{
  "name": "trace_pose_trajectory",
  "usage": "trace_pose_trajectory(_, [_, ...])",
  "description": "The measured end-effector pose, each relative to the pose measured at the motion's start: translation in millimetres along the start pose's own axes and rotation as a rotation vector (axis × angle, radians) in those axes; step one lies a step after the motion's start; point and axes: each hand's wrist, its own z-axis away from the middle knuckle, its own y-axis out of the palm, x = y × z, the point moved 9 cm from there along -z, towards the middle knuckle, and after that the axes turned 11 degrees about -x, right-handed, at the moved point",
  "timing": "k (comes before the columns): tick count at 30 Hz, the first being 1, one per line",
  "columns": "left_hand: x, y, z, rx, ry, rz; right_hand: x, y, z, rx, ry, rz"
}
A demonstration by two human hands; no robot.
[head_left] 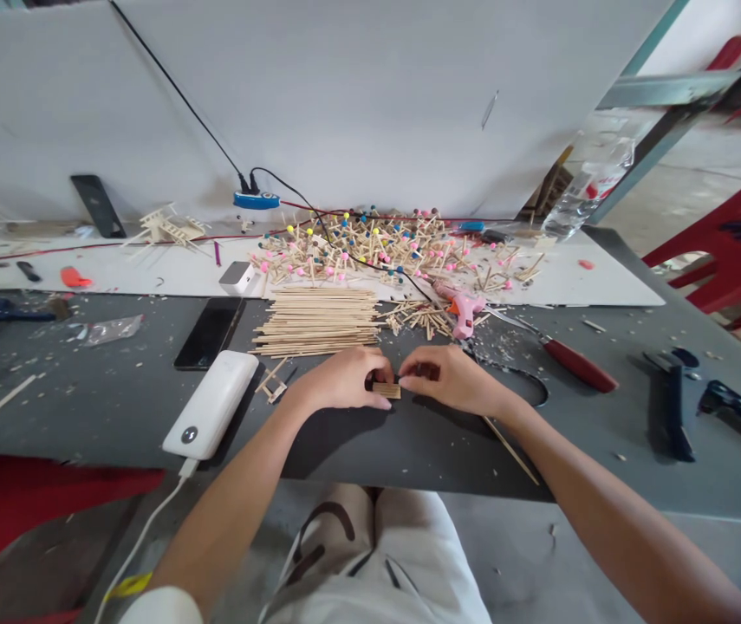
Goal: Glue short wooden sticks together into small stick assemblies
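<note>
My left hand [354,378] curls around a small block of short wooden sticks [387,391] laid side by side, low over the grey table. Close by on its right, my right hand [443,378] has its fingertips pinched together at the block's edge; what lies between them is too small to name. Behind both hands rests a stack of long wooden sticks [318,321]. Left of my left hand lies a little stick frame [272,383]. A single thin stick [511,451] lies below my right forearm.
A pink glue gun [466,314], a red-handled knife [578,364] and dark blue cutters [677,403] lie to the right. A white power bank [211,406] and black phone [209,333] are left. Many ball-tipped sticks [357,243] are heaped behind; a bottle [591,186] leans far right.
</note>
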Motion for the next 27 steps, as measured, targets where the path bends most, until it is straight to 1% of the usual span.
trace_pose_trajectory(3, [-1.9,2.5,1.0,0.029,0.016,-0.055,2.9,4.2,2.1,0.045,-0.04,-0.004])
trace_pose_trajectory(8, [-2.2,-1.5,-1.2,-0.06,0.001,-0.102,4.5,4.0,2.2,0.007,-0.093,0.027])
trace_pose_trajectory(10, [-3.0,-4.7,-2.6,-0.109,-0.005,-0.103,4.9,2.5,1.1,-0.022,-0.087,0.026])
trace_pose_trajectory(16, [-3.2,-18.0,-4.7,-0.233,-0.065,0.045,3.5,-8.8,-3.4,-0.155,-0.02,-0.017])
trace_pose_trajectory(19, [-2.3,-18.5,-4.8,-0.231,-0.089,0.127,5.7,-9.8,-3.5,-0.152,-0.018,-0.077])
trace_pose_trajectory(23, [-1.0,-12.4,-5.3,-0.197,-0.117,0.27,9.0,-11.6,-2.3,-0.138,-0.018,-0.11])
trace_pose_trajectory(27, [0.1,-8.6,-6.5,-0.194,-0.118,0.299,7.1,-8.9,-1.6,-0.151,0.0,-0.086])
